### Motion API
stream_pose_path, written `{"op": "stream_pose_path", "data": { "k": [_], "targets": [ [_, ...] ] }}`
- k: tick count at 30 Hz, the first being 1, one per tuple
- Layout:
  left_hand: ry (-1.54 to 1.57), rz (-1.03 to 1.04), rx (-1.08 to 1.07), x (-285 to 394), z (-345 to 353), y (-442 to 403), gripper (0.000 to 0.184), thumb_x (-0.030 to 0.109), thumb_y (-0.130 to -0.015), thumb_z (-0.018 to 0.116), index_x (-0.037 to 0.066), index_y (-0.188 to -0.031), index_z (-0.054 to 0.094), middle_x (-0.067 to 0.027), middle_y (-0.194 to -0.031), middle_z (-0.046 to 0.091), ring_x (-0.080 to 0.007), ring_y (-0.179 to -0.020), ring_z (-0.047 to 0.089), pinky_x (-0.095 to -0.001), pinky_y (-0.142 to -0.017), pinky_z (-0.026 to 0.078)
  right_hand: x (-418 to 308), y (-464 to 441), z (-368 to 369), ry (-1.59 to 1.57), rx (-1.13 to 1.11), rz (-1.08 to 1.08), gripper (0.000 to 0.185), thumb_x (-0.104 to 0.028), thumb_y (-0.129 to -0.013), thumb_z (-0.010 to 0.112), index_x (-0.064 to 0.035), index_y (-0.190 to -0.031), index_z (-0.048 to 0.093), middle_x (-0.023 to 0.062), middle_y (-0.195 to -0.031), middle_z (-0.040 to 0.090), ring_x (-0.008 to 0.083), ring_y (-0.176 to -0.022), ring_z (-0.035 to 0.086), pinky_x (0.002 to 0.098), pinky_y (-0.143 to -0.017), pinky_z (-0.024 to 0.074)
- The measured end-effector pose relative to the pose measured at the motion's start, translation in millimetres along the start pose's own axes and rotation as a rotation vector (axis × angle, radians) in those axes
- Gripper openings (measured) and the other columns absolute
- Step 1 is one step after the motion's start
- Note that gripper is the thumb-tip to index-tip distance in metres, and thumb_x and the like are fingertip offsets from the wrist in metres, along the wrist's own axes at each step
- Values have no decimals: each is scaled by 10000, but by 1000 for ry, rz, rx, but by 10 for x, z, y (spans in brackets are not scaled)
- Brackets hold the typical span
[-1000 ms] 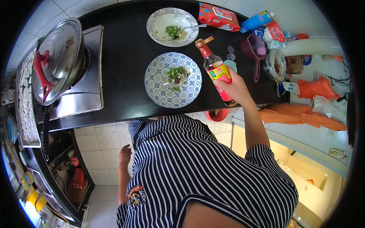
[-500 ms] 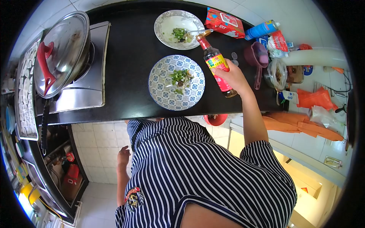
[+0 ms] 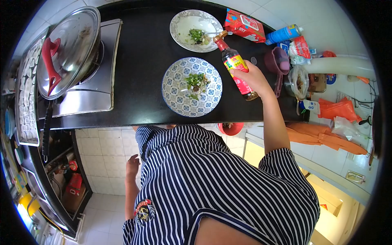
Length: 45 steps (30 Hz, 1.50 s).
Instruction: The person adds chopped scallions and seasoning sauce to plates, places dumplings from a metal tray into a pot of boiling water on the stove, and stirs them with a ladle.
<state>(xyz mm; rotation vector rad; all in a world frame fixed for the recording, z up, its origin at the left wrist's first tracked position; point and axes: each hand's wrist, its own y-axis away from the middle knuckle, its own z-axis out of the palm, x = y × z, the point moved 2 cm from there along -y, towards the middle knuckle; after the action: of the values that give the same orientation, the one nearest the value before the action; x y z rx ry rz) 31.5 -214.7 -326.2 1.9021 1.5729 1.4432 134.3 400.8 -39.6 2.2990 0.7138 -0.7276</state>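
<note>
My right hand (image 3: 253,79) is wrapped round a soy sauce bottle (image 3: 237,67) with a red and yellow label. The bottle is tilted, its neck pointing up-left over the right rim of a grey-patterned bowl (image 3: 181,38). Chopped scallion, pale bits and a spoon handle show in that bowl. Nearer to me stands a blue-and-white patterned bowl (image 3: 173,96), also with chopped scallion (image 3: 195,81) and seasoning in it. I cannot make out any stream of sauce. My left hand (image 3: 132,165) hangs beside my body, fingers loosely apart, holding nothing.
At left, a lidded pan (image 3: 71,45) sits on the gas stove (image 3: 94,94), beside a tray of dumplings (image 3: 26,98). Along the right stand a red wipes pack (image 3: 245,26), a blue can (image 3: 283,34), a pink ladle (image 3: 273,61) and bagged items. A red bin (image 3: 231,128) is below the counter.
The whole view has shifted slightly. My right hand keeps the bottle tilted near the back bowl, almost unmoved. My left hand still hangs down.
</note>
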Motion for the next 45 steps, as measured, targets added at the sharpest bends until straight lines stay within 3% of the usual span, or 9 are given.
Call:
{"op": "stream_pose_path", "data": {
  "k": [2,18,24,27,31,36,38,41,45],
  "targets": [
    [97,-30,-17,-156,61,-66,381,171,-882,541,71,-1239,629,-157,-923,720,-221,-774,690,-358,-739,541,-9,-2,-12,-5,-31,34,455,-355,-816,750,-32,-1101,603,54,-899,656,114,-763,620,272,-701,491],
    [-4,-54,-16,-25,84,-30,405,193,-868,538,86,-1250,625,-136,-945,732,-216,-812,700,-350,-781,540,-16,-63,-76,13,-5,-2,501,-415,-790,761,-38,-1088,618,89,-924,685,159,-810,653,306,-735,498],
    [123,-76,-28,-322,226,-125,416,201,-870,538,80,-1261,618,-138,-942,732,-222,-840,699,-347,-784,536,-75,-9,5,-268,160,-262,538,-264,-838,744,-16,-1265,529,84,-1048,668,143,-915,646,307,-834,507],
    [-100,92,-5,-215,108,-105,411,199,-876,543,73,-1260,618,-143,-930,729,-223,-831,696,-344,-779,533,-102,72,31,-320,269,-410,536,-231,-833,747,-25,-1274,524,88,-1096,655,145,-964,633,315,-862,500],
    [76,63,4,117,-266,-69,337,161,-878,583,51,-1187,661,-156,-908,722,-232,-800,689,-356,-741,535,-348,382,146,-366,274,-469,547,-186,-800,749,-34,-1270,516,84,-1113,646,149,-981,623,311,-890,493],
    [358,273,156,1659,-1065,299,270,62,-949,539,-8,-1187,647,-131,-1054,705,-193,-949,683,-297,-831,526,-908,973,870,-624,-79,-502,688,-199,-729,787,-28,-1318,475,79,-1196,603,162,-1056,595,337,-942,469],
    [623,424,145,2271,-1460,693,306,166,-1004,532,-12,-1234,630,-136,-1143,686,-189,-1063,640,-299,-935,486,-1195,1174,1299,-699,-289,-502,798,-223,-697,806,-12,-1373,436,90,-1247,581,173,-1121,575,347,-987,443],
    [814,865,-18,2649,-2043,1307,703,503,-966,527,-27,-1418,432,-182,-1389,524,-277,-1327,458,-423,-1145,293,-1758,1425,2034,-695,-588,-546,818,-228,-695,815,-4,-1380,428,100,-1245,586,188,-1137,577,338,-1010,430],
    [993,1081,-48,2298,-2770,1787,927,595,-835,660,-33,-1453,373,-168,-1512,379,-281,-1402,364,-432,-1164,249,-2588,1827,2929,-495,-728,-714,818,-269,-699,833,-18,-1370,439,143,-1211,620,227,-1110,615,340,-989,454]
  ]
}}
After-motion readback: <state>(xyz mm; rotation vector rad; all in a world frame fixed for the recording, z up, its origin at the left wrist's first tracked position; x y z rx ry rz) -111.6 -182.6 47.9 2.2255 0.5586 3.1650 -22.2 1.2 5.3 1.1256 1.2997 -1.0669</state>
